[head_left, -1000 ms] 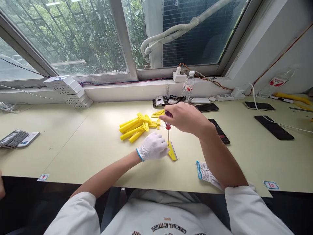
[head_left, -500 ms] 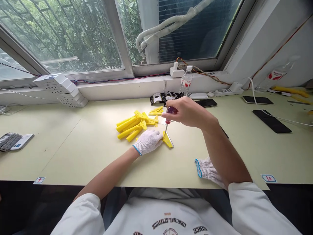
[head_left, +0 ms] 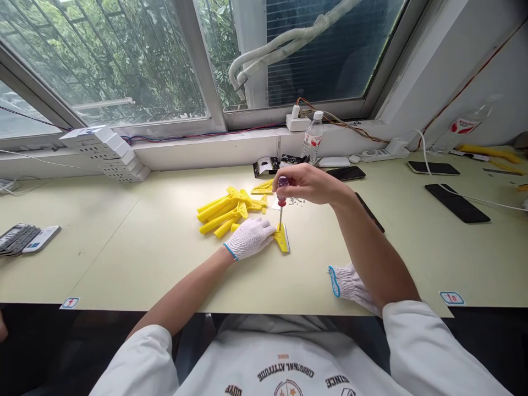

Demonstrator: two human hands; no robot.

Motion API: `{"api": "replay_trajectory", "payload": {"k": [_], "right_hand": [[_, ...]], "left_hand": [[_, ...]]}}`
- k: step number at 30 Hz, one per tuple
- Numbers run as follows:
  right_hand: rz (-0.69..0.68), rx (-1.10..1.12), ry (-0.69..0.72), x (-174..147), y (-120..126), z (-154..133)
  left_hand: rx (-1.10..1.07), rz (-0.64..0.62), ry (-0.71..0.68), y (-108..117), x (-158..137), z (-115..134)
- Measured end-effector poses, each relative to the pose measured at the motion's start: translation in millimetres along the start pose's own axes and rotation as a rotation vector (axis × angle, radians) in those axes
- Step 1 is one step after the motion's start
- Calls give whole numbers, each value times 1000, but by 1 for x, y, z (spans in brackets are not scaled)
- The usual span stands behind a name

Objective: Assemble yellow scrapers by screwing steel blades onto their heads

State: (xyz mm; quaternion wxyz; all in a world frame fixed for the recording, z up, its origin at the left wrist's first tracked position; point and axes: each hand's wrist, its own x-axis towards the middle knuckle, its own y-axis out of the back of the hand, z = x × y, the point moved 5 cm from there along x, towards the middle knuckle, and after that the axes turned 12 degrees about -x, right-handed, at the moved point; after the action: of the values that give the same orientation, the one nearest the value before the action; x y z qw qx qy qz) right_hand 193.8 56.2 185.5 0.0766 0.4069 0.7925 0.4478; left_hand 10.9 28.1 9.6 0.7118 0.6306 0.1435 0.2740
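Observation:
My left hand (head_left: 251, 237), in a white knitted glove with a blue cuff, is closed on the handle of a yellow scraper (head_left: 282, 240) and holds it against the table. The scraper's wide head, with a pale blade edge, shows to the right of the glove. Bare, my right hand (head_left: 311, 184) grips the purple handle of a screwdriver (head_left: 282, 190) from above. The screwdriver stands nearly upright, its tip on the scraper head. Several yellow scraper handles (head_left: 225, 212) lie in a pile beyond my left hand. Small screws (head_left: 297, 202) are scattered behind the screwdriver.
More yellow pieces (head_left: 262, 188) lie behind the pile. A second glove (head_left: 353, 286) rests by my right forearm. Phones (head_left: 457, 202) and cables lie on the right. A water bottle (head_left: 313, 136) stands near the sill, and white boxes (head_left: 108, 151) are stacked at back left.
The screwdriver has gone from tilted to nearly upright, and my right fingers have shifted around its handle. The scraper head has turned slightly. My left hand stays on the scraper.

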Motion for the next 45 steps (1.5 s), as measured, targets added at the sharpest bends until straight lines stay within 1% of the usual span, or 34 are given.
{"api": "replay_trajectory", "payload": {"k": [2, 4, 7, 10, 13, 14, 15, 18, 20, 21, 23, 25, 28, 31, 33, 34, 36, 38, 39, 41, 43, 45], "right_hand": [[30, -12, 24, -1, 2, -3], [126, -108, 20, -3, 8, -5], [249, -234, -31, -6, 13, -6], [255, -234, -75, -7, 9, -8], [225, -219, -77, -4, 4, -12], [235, -217, -84, -3, 2, -12], [260, -222, -99, -1, 2, -10], [393, -256, -175, 1, 4, -1], [435, -187, -181, 1, 4, 6], [421, -101, -165, 1, 4, 8], [349, 106, -122, 0, 4, 9], [277, 253, -106, -2, 5, 5], [254, 291, -150, -5, 8, -1], [235, 212, -195, -3, 4, -4], [254, 68, -220, -1, -1, -3], [293, -33, -245, 0, -3, -1], [416, -238, -323, -1, -6, 5], [539, -332, -372, -4, -7, 11], [573, -325, -369, -5, -8, 13], [575, -252, -309, -4, -9, 16], [524, -113, -233, -4, -7, 16], [458, 92, -164, -4, -4, 14]], "left_hand": [[-6, 8, 2, -1, -1, -2], [-7, 11, 2, -2, -2, -3], [-23, 19, 8, -2, -3, -3], [-55, 27, 20, -2, -4, -4], [-68, 36, 28, -2, -4, -4], [-70, 37, 26, -2, -5, -4], [-73, 38, 23, -1, -5, -3], [-84, 43, 16, 1, -8, -2], [-86, 47, 15, 3, -9, 0], [-83, 49, 14, 4, -9, 0], [-72, 49, 10, 3, -9, -1], [-58, 48, 5, 1, -7, -2], [-51, 44, 2, -1, -5, -4], [-46, 44, 1, 0, -5, -4], [-39, 49, -5, 1, -5, -3], [-38, 54, -10, 1, -5, -2], [-43, 65, -19, 1, -6, -3], [-56, 80, -29, 0, -6, -4], [-64, 89, -34, -1, -6, -4], [-76, 105, -41, -2, -6, -6], [-82, 117, -48, -3, -7, -6], [-85, 120, -56, -3, -7, -7]]}}
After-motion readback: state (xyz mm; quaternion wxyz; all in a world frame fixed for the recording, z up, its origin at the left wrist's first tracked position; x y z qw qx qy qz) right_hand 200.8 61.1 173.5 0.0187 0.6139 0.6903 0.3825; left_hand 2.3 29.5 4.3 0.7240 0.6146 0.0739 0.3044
